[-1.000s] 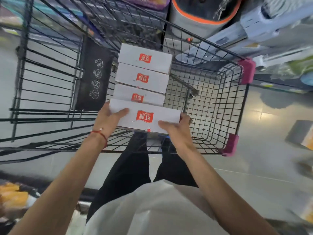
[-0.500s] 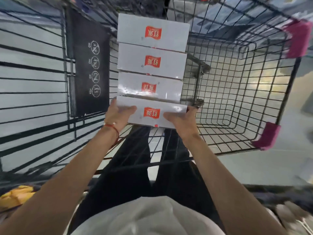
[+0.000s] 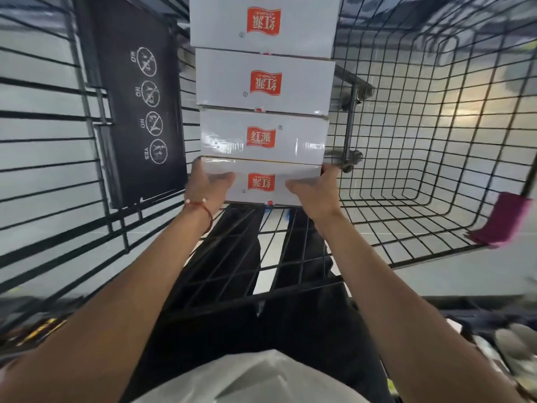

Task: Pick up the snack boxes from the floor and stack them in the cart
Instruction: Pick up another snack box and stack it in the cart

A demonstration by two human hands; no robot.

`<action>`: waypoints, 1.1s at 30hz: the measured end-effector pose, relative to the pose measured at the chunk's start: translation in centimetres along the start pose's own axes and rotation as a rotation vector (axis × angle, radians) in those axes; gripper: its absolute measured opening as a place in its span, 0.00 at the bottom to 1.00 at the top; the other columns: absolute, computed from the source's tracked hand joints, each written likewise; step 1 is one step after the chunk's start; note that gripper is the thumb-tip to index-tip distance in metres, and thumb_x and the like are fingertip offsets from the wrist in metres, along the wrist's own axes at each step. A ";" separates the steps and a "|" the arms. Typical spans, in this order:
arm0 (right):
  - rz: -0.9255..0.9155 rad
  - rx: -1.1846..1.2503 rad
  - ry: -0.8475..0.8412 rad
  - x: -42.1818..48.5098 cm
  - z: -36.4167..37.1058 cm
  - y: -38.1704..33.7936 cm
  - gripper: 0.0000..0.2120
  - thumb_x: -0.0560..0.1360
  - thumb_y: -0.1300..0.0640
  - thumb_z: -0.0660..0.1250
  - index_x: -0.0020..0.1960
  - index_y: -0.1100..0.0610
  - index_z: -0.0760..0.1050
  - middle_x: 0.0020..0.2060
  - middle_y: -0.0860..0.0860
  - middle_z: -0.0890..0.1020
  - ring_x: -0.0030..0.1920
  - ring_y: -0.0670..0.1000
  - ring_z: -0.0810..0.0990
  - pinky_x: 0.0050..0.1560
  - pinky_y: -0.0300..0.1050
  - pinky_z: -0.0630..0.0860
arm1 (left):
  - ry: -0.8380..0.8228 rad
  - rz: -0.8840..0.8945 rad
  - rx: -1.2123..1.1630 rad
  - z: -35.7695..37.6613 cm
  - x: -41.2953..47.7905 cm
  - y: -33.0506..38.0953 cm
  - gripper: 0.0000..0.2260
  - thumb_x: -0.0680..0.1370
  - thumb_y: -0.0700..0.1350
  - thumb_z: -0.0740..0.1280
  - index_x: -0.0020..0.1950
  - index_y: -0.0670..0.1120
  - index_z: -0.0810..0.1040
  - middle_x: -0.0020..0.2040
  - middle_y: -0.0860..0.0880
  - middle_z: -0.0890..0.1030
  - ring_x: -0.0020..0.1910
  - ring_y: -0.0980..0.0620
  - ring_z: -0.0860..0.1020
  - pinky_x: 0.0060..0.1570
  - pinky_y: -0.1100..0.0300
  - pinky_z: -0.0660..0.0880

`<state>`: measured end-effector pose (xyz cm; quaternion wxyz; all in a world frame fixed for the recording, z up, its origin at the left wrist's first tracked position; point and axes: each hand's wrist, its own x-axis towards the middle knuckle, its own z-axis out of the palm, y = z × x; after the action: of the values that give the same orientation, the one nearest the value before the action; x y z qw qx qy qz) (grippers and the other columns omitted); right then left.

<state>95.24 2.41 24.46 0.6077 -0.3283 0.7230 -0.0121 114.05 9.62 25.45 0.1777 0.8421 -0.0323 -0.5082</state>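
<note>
Snack box (image 3: 261, 183) — white, red logo — clamped at its ends by the left hand (image 3: 207, 189) and right hand (image 3: 313, 194), inside the wire cart (image 3: 421, 158), against three more boxes (image 3: 263, 82).

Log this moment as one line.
step: placing | left hand: grips held box | right hand: grips held box | cart: three boxes in row

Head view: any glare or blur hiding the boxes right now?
Head view: box logos sharp; soft sheen on the held box and the box beyond it, nothing hidden; floor glare through the cart; wide-angle bend and blur at the edges.
</note>
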 end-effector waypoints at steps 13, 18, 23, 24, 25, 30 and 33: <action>0.007 -0.084 0.032 -0.8 -0.8 -0.1 0.33 0.74 0.63 0.75 0.73 0.55 0.62 0.56 0.49 0.78 0.59 0.52 0.79 0.45 0.37 0.77 | -0.045 0.026 0.039 -0.5 0.4 -0.6 0.21 0.77 0.51 0.71 0.67 0.48 0.71 0.62 0.49 0.79 0.61 0.45 0.77 0.61 0.51 0.74; 0.028 -0.057 -0.144 -1.7 -1.5 -0.7 0.37 0.77 0.66 0.72 0.76 0.56 0.53 0.62 0.52 0.75 0.62 0.51 0.76 0.37 0.30 0.75 | 0.014 0.030 0.019 0.1 -0.3 -0.2 0.21 0.80 0.44 0.68 0.71 0.47 0.69 0.60 0.49 0.78 0.55 0.50 0.76 0.54 0.59 0.73; -0.029 -0.039 -0.203 -3.2 -2.8 -0.9 0.25 0.78 0.68 0.69 0.72 0.58 0.66 0.59 0.52 0.79 0.59 0.51 0.78 0.40 0.28 0.72 | 0.135 0.085 0.125 0.3 -2.4 0.5 0.23 0.79 0.35 0.64 0.73 0.46 0.68 0.59 0.49 0.76 0.55 0.50 0.75 0.34 0.75 0.68; -0.055 -0.015 -0.175 -3.7 -3.3 -0.9 0.19 0.79 0.69 0.67 0.68 0.58 0.71 0.56 0.51 0.80 0.56 0.50 0.79 0.40 0.28 0.72 | 0.136 0.104 0.142 0.3 -3.1 0.7 0.23 0.79 0.35 0.65 0.74 0.46 0.68 0.63 0.47 0.76 0.60 0.48 0.76 0.41 0.72 0.70; -0.076 0.014 -0.141 -4.4 -3.9 -0.8 0.15 0.79 0.68 0.65 0.63 0.57 0.73 0.51 0.48 0.80 0.51 0.47 0.79 0.40 0.27 0.71 | 0.131 0.126 0.145 0.4 -3.8 0.9 0.24 0.79 0.35 0.65 0.74 0.45 0.67 0.67 0.46 0.75 0.65 0.47 0.75 0.50 0.70 0.68; -0.252 0.240 0.053 -8.6 -8.4 0.2 0.15 0.81 0.65 0.65 0.66 0.60 0.76 0.49 0.48 0.79 0.55 0.49 0.79 0.61 0.42 0.74 | 0.080 0.254 0.130 2.1 -9.1 2.8 0.28 0.81 0.39 0.65 0.80 0.45 0.61 0.77 0.48 0.67 0.72 0.51 0.67 0.64 0.68 0.59; -0.373 0.393 0.125 -11.4 -11.8 0.9 0.13 0.80 0.72 0.64 0.63 0.64 0.76 0.53 0.55 0.81 0.52 0.48 0.80 0.59 0.40 0.78 | 0.032 0.384 0.163 4.0 -12.9 3.7 0.24 0.81 0.40 0.65 0.77 0.46 0.66 0.74 0.48 0.70 0.62 0.56 0.69 0.56 0.72 0.61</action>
<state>84.93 4.21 37.08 0.6014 -0.3302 0.6699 -0.2838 104.87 8.11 35.88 0.2032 0.8400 -0.2302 -0.4474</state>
